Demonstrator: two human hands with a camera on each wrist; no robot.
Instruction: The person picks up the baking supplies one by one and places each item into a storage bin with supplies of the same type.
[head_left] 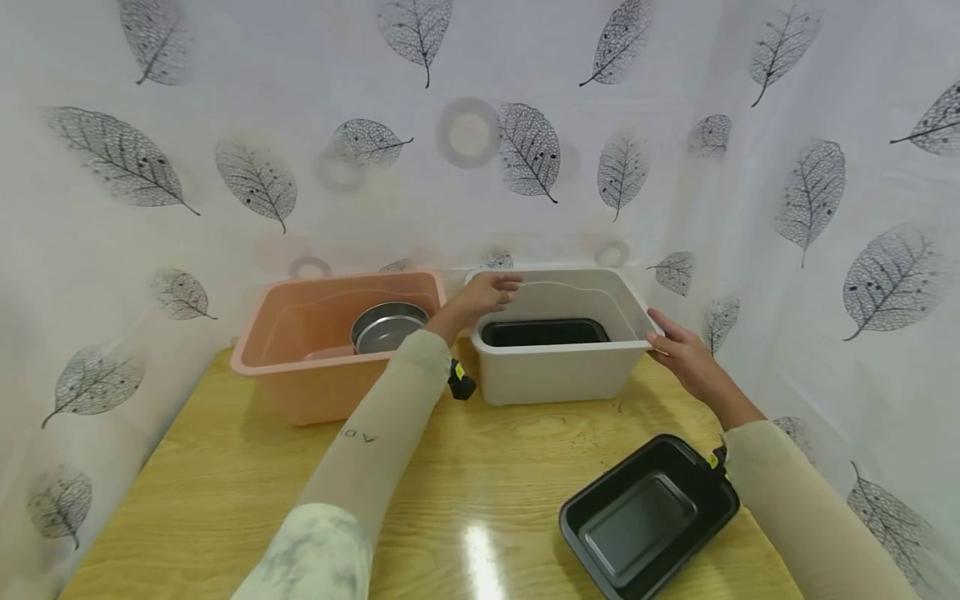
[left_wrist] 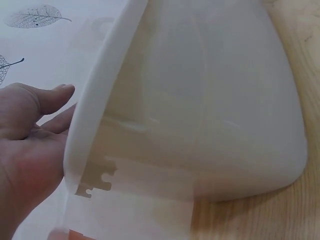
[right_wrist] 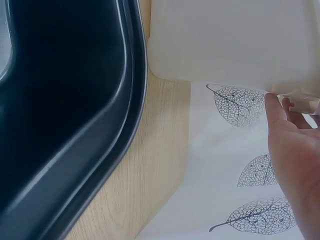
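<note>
A white plastic bin stands on the table with a black pan inside it. My left hand is at the bin's left rim, fingers extended. The left wrist view has that hand beside the rim, thumb raised, some fingertips hidden behind the edge. At the bin's right front corner, my right hand holds the rim between thumb and fingers; the right wrist view shows it at the bin's lip. A second black rectangular pan lies near my right forearm.
Left of the white bin stands an orange bin with round metal pans inside. Both bins sit on the wooden table. A white leaf-patterned cloth hangs behind and along the sides.
</note>
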